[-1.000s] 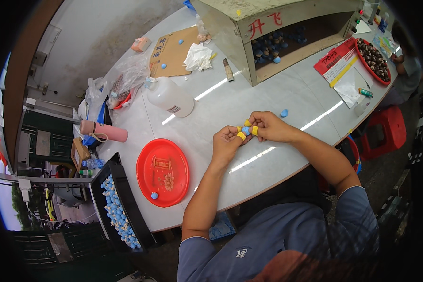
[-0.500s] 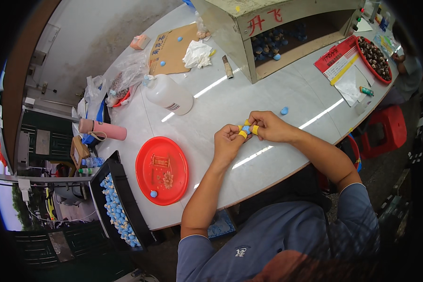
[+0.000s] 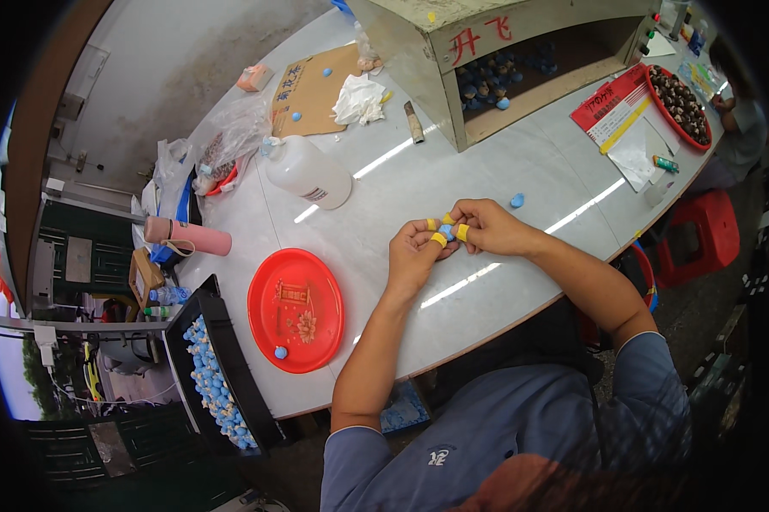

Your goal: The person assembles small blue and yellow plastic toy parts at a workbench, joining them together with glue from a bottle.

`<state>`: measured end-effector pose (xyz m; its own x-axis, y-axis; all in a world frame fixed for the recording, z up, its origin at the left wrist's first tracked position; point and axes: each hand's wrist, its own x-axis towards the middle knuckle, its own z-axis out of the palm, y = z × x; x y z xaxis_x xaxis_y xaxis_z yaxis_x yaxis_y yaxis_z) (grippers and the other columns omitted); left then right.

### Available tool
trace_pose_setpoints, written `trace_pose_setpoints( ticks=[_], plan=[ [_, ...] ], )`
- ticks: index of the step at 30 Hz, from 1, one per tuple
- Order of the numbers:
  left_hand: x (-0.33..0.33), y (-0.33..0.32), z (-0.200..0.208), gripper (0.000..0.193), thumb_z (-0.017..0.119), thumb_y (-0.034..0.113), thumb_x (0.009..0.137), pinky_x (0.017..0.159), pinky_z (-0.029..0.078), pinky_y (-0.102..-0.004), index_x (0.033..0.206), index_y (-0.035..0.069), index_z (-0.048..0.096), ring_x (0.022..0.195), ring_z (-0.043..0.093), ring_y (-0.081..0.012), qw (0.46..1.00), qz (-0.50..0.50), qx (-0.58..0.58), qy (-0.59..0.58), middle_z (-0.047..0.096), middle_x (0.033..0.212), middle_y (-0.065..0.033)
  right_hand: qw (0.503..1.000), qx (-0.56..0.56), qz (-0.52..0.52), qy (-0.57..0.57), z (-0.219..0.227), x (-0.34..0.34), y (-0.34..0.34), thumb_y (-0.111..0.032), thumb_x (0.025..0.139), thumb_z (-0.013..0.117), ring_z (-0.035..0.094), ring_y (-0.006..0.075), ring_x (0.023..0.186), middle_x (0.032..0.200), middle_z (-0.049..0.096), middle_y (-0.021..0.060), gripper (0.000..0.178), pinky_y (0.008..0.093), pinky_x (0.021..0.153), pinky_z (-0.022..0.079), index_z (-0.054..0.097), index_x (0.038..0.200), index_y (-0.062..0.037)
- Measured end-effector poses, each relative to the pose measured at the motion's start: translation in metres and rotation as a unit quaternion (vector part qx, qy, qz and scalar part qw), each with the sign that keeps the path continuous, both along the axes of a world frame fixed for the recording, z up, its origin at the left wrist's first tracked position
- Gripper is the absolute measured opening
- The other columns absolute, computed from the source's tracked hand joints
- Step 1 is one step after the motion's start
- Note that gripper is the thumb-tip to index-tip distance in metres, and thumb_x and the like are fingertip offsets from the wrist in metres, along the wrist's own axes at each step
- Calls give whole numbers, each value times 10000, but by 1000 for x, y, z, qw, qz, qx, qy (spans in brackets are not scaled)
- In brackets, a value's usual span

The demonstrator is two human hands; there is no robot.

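Note:
Over the table, my left hand [image 3: 415, 254] and my right hand [image 3: 489, 227] meet fingertip to fingertip. Pinched between them is a small round blue piece [image 3: 446, 231], partly covered by the fingers. Yellow wraps cover several of my thumb and finger ends. A second blue piece [image 3: 518, 200] lies on the tabletop just beyond my right hand. To the left of my left arm rests a round red tray [image 3: 297, 290], with one blue piece [image 3: 280, 352] near its front rim.
A black bin [image 3: 261, 408] of blue pieces stands at the table's left edge. Behind are a white bottle [image 3: 306, 175], cardboard [image 3: 337, 64] and a metal box [image 3: 453, 77] holding blue pieces. A red bowl [image 3: 697, 141] of dark pieces sits far right, near another person [image 3: 743, 128].
My fingers have shifted slightly around the blue piece, which sits a little further left and higher between them. The other things have stayed in place.

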<state>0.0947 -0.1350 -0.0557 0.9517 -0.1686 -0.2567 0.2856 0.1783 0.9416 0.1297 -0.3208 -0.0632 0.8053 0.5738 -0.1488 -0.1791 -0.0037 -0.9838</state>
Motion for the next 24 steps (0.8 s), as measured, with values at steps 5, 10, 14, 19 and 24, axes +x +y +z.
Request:
trace_pose_setpoints(
  ticks=[5, 10, 14, 19, 24],
  plan=[
    [0, 1, 1, 151, 543, -28, 887, 739, 559, -242, 1022, -93, 523, 849, 680, -193, 1000, -9, 5, 7, 650, 968, -174, 1000, -6, 1, 6, -1, 2, -1, 55, 844, 489, 577, 115, 629, 904, 596, 99, 188, 253, 538, 490, 535, 1027, 58],
    [0, 4, -2, 144, 559, -44, 872, 729, 562, -245, 1003, -92, 526, 841, 683, -197, 1000, -20, -5, 3, 648, 962, -179, 1000, -15, -1, 10, 5, 1, -1, 71, 831, 480, 570, 110, 611, 857, 600, 91, 177, 255, 528, 484, 545, 995, 57],
    [0, 1, -6, 134, 556, -59, 862, 722, 564, -245, 988, -92, 522, 837, 684, -202, 1000, -9, -4, -1, 644, 961, -188, 1000, -27, -4, -15, 1, 0, 1, 84, 814, 481, 563, 106, 601, 838, 598, 92, 175, 252, 519, 472, 548, 973, 54],
    [-2, -1, -8, 122, 538, -64, 856, 729, 567, -258, 977, -82, 535, 831, 689, -217, 1000, -5, 16, -15, 649, 955, -183, 997, -58, 1, -48, -4, -2, 1, 80, 841, 475, 531, 86, 608, 828, 581, 66, 133, 233, 519, 435, 527, 955, 36],
    [-4, -2, -9, 123, 536, -63, 854, 733, 570, -264, 975, -85, 534, 825, 689, -215, 999, 1, 21, -27, 647, 949, -180, 993, -64, -14, -100, -3, -4, 4, 85, 837, 476, 504, 74, 626, 825, 579, 66, 124, 228, 536, 421, 523, 941, 36]
  ],
)
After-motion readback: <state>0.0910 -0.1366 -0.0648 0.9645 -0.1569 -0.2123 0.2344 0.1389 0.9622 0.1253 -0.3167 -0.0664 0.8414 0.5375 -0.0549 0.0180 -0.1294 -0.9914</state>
